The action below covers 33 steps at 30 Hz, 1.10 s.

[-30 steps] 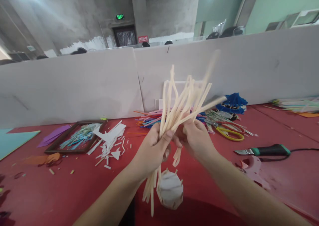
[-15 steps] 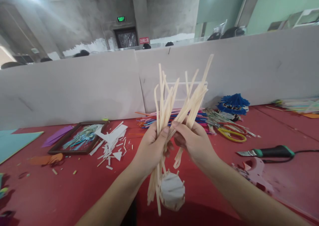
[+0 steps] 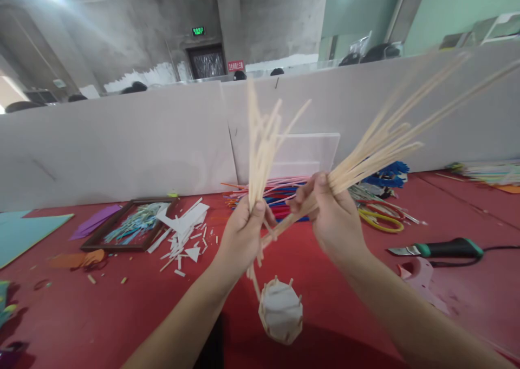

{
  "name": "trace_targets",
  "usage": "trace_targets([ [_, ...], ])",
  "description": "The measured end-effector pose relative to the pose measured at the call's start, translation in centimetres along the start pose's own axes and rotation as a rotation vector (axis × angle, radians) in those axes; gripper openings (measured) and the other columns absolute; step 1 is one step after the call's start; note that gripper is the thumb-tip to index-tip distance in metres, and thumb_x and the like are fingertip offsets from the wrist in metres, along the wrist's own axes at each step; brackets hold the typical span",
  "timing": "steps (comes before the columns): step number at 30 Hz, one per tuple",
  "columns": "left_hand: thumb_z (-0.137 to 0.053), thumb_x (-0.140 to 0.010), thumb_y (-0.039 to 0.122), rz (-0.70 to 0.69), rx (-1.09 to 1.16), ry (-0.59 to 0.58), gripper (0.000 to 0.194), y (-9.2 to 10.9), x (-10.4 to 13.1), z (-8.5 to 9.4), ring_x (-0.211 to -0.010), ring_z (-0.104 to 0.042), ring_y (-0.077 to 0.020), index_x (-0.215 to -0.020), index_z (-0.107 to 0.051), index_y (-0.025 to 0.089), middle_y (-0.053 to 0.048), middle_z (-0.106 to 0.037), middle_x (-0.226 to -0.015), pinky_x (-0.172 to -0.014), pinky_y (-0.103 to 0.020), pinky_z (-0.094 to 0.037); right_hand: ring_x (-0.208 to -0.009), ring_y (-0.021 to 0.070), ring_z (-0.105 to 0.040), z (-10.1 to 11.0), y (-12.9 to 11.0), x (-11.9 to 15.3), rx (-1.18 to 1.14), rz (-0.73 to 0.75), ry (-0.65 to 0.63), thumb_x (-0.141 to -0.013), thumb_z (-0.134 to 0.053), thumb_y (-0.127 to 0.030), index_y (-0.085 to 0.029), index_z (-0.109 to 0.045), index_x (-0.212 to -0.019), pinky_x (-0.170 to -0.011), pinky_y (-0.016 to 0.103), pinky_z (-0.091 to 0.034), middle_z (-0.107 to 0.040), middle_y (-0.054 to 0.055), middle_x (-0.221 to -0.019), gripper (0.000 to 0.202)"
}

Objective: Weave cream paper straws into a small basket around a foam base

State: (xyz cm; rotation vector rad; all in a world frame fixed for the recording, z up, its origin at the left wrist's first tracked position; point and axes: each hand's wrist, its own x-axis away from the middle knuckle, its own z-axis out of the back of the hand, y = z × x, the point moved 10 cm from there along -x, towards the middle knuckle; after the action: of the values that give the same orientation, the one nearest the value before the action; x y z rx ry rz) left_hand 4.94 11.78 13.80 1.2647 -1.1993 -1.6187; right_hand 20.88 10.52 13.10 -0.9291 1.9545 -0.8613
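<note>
While left hand (image 3: pixel 240 233) clasps pale strips (image 3: pixel 262 168) near-upright, right hand (image 3: pixel 338 222) clasps others (image 3: pixel 354 168), seemingly slanting up rightward

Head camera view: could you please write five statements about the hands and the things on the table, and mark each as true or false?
1. The left hand holds a bundle of pale strips. True.
2. The right hand is empty. False: the right hand holds another pale bundle.
3. The tool with the black and green handle lies on the red table. True.
4. The brown frame stands upright against the partition. False: the brown frame lies flat on the table.
5. Short pale stubs show around the edge of the white piece. True.
</note>
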Motion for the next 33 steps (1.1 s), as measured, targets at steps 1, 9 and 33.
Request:
trace_targets([
  [1,-0.05,-0.093,0.03,-0.003,0.067,0.026,0.023,0.1,-0.1,0.3,-0.057,-0.05,-0.0094,-0.073,-0.052,0.018,0.004,-0.052,-0.063,-0.059,-0.022,-0.044,-0.048,0.0086,-0.046,0.3,-0.4,-0.3,0.015,0.031,0.002,-0.074,-0.068,-0.062,-0.024,-0.051,-0.078,-0.048,0.025,-0.04,-0.049,-0.008,-0.057,0.042],
  [9,-0.06,-0.089,0.042,0.031,0.265,0.089,0.027,0.2,-0.4,1.4,-0.039,-0.029,-0.0028,-0.08,-0.051,0.018,0.01,-0.038,-0.054,-0.039,-0.015,-0.03,-0.043,0.0099,-0.044,1.6,3.2,-2.5,0.332,-0.052,-0.028,-0.064,-0.073,-0.059,-0.021,-0.054,-0.066,-0.045,0.026,-0.034,-0.05,-0.006,-0.045,0.043],
  [33,-0.035,-0.098,0.033,-0.11,-0.749,-0.333,0.029,-2.4,0.3,-3.1,-0.075,-0.063,-0.0228,-0.112,-0.056,0.017,-0.008,-0.067,-0.087,-0.068,-0.032,-0.045,-0.047,0.0096,-0.045,-1.9,4.2,0.6,0.182,-0.158,-0.191,-0.06,-0.078,-0.057,-0.018,-0.061,-0.067,-0.045,0.026,-0.037,-0.052,-0.004,-0.054,0.043],
])
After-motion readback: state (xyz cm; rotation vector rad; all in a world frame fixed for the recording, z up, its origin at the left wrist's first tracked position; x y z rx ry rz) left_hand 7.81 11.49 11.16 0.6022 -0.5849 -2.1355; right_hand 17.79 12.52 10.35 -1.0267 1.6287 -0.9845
